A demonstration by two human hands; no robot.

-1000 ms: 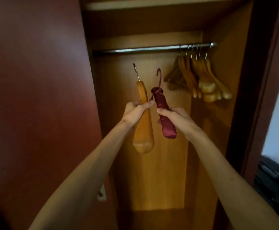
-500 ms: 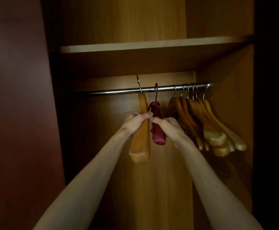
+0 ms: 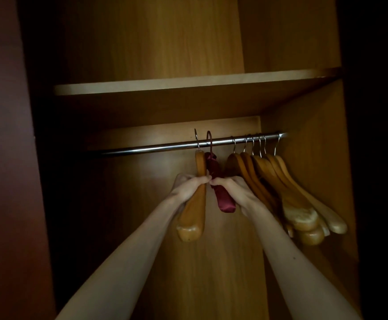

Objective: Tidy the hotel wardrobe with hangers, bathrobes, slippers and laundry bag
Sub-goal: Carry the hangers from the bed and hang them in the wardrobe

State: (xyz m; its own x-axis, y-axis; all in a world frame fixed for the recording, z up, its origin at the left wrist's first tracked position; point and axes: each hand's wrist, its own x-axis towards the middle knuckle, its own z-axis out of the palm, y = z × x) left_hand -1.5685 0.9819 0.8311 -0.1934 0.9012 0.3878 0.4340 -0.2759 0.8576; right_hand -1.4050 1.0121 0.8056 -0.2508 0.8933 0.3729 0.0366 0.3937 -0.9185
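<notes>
My left hand (image 3: 188, 187) grips a wooden hanger (image 3: 194, 211) seen edge-on, its metal hook raised to the chrome rail (image 3: 156, 147). Right beside it my right hand (image 3: 231, 188) grips a dark red satin padded hanger (image 3: 223, 199), whose red hook also reaches over the rail. Whether either hook rests on the rail I cannot tell. The thumbs of both hands nearly touch. Several more wooden hangers (image 3: 299, 204) hang bunched at the rail's right end.
A wooden shelf (image 3: 188, 84) runs just above the rail. The wardrobe's back panel (image 3: 142, 38) and right side wall (image 3: 315, 146) enclose the space. A dark red-brown door panel (image 3: 1, 181) stands at the left. The rail's left stretch carries nothing.
Both hands have lifted their hangers from chest height up to the rail, so that the hooks now sit over it. My view has tilted upward, showing the shelf.
</notes>
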